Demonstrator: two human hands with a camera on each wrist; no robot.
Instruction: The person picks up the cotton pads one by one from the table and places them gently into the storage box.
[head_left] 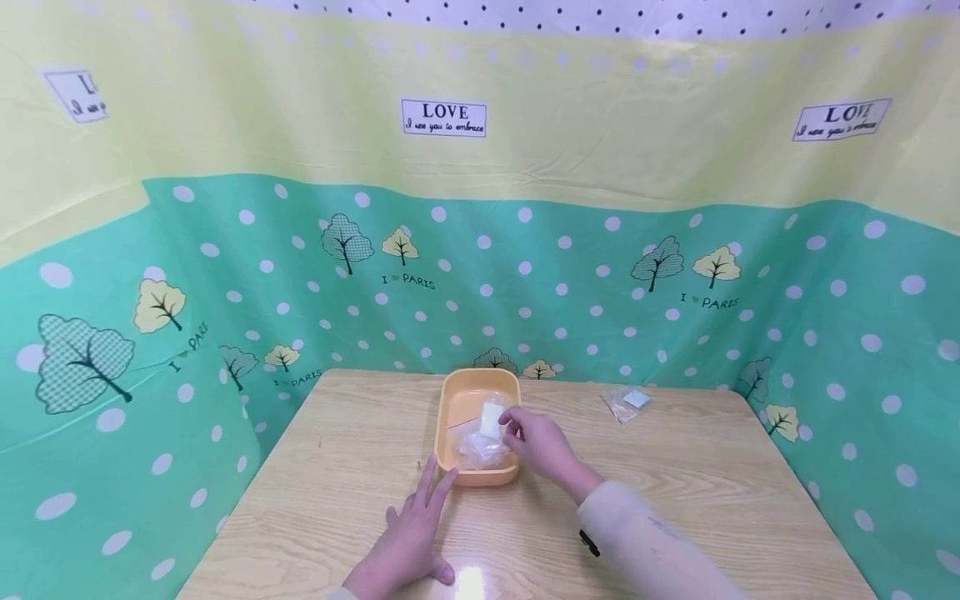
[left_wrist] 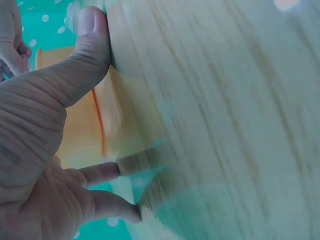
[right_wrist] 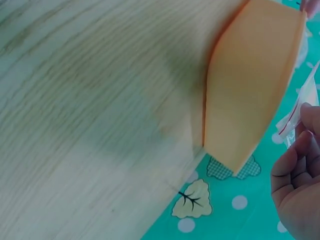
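An orange plastic tray [head_left: 477, 478] stands on the table, with clear plastic bags [head_left: 480, 450] heaped in it. My right hand [head_left: 543, 446] is over the tray's right side and pinches a small clear zip bag [right_wrist: 297, 111] with a red seal line. In the head view a white packet [head_left: 491, 419] shows beside those fingertips. Fingers spread, my left hand [head_left: 412, 533] rests on the table with its fingertips at the tray's near left corner. In the left wrist view its thumb [left_wrist: 86, 37] is stretched out, and the tray's side [left_wrist: 80, 130] appears behind the hand.
Right of the tray, a clear bag [head_left: 621, 406] lies on the wooden table [head_left: 315, 500] with a small pale blue-white square [head_left: 637, 398] against it. A patterned green and yellow curtain [head_left: 480, 242] encloses the back and sides of the table.
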